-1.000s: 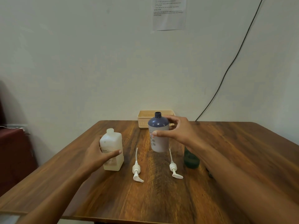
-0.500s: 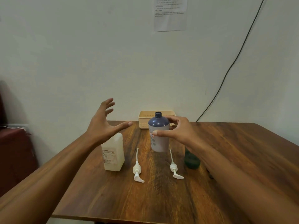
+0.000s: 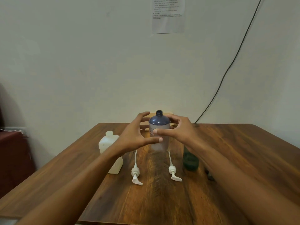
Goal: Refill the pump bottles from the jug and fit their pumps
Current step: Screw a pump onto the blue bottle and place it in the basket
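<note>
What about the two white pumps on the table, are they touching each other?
Apart. The head view shows the left pump and the right pump lying side by side, with bare table between them.

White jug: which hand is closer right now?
Left. The left hand hovers just up and right of the white jug, with its forearm crossing in front. The right hand is at the blue bottle's other side, farther off.
</note>
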Demonstrator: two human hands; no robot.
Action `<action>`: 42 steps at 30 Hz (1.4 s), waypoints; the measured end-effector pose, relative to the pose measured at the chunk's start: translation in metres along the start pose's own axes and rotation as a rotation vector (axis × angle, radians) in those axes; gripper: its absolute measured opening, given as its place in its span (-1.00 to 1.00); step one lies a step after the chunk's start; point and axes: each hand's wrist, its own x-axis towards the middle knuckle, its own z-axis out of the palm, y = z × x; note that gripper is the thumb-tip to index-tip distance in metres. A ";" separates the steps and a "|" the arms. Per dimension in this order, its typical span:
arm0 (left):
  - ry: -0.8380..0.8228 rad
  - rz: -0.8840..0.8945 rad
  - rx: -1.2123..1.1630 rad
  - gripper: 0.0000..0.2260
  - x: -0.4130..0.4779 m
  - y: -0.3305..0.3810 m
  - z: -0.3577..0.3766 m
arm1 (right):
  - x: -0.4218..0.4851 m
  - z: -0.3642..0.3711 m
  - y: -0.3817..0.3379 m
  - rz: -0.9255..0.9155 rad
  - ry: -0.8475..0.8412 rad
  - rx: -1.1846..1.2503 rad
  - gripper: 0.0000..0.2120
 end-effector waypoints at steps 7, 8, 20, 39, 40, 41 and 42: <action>0.004 -0.011 0.000 -0.07 -0.001 -0.009 0.022 | 0.000 0.002 0.000 0.003 0.012 -0.008 -0.21; 0.021 -0.015 0.003 -0.09 -0.001 -0.011 0.024 | -0.001 0.002 0.000 0.005 0.008 -0.004 -0.22; 0.124 -0.005 -0.007 -0.30 -0.006 -0.019 0.028 | -0.003 0.007 0.001 0.010 -0.035 -0.040 -0.25; 0.151 -0.050 -0.052 -0.26 -0.012 -0.024 0.013 | -0.032 -0.017 0.032 -0.126 -0.233 -0.452 -0.37; 0.152 -0.054 -0.058 -0.27 -0.012 -0.024 0.013 | -0.035 -0.018 0.033 -0.171 -0.262 -0.524 -0.41; 0.152 -0.053 -0.062 -0.28 -0.012 -0.024 0.012 | -0.038 -0.018 0.037 -0.209 -0.308 -0.590 -0.45; 0.150 -0.054 -0.066 -0.29 -0.013 -0.024 0.012 | -0.041 -0.018 0.040 -0.246 -0.367 -0.648 -0.48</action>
